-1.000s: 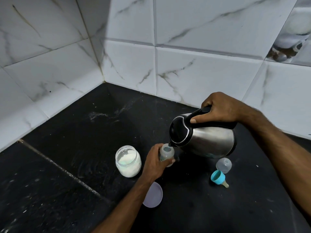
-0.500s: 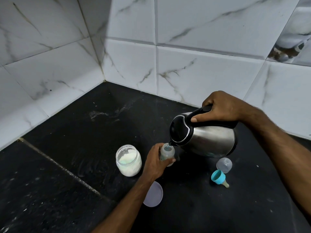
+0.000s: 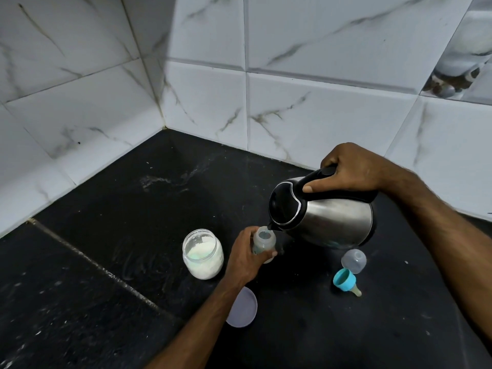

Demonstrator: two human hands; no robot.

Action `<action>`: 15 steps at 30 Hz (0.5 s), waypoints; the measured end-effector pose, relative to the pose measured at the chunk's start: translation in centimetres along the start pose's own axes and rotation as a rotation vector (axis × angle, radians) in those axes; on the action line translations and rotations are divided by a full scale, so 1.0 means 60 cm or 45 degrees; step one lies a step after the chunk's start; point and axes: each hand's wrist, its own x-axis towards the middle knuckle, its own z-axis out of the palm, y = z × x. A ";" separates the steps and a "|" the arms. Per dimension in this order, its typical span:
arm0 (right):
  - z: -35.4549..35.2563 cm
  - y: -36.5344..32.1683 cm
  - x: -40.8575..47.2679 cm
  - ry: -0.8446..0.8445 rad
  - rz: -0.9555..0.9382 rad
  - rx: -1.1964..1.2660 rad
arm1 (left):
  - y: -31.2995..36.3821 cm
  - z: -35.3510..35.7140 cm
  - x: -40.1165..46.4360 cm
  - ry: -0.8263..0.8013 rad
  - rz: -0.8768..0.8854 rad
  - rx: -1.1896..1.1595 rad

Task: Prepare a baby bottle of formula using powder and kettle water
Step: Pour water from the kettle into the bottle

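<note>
**Steel kettle tipped at bottle mouth**

Steel kettle (image 3: 330,219) with black lid and handle is held tilted, spout down and left, its tip right at the open mouth of the bottle (image 3: 264,242). Right hand (image 3: 354,169) is wrapped round the kettle's handle, thumb along the near side. Left hand (image 3: 246,258) grips the bottle, fingers curled about its body; bottle stands upright near the middle of the black bench (image 3: 111,235). Whether liquid is flowing cannot be told.

Just left of the bottle stands an open jar (image 3: 203,254) of white powder. Its lid (image 3: 243,307) lies flat nearer, partly under the left forearm. Right of the bottle, below the kettle, lie a clear cap (image 3: 354,261) and, just nearer, a blue teat ring (image 3: 345,281) on its side. White marbled tiles (image 3: 319,115) line the far walls.
</note>
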 end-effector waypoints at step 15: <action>-0.003 0.001 -0.001 0.009 -0.007 -0.016 | 0.003 -0.002 0.000 -0.004 0.019 0.012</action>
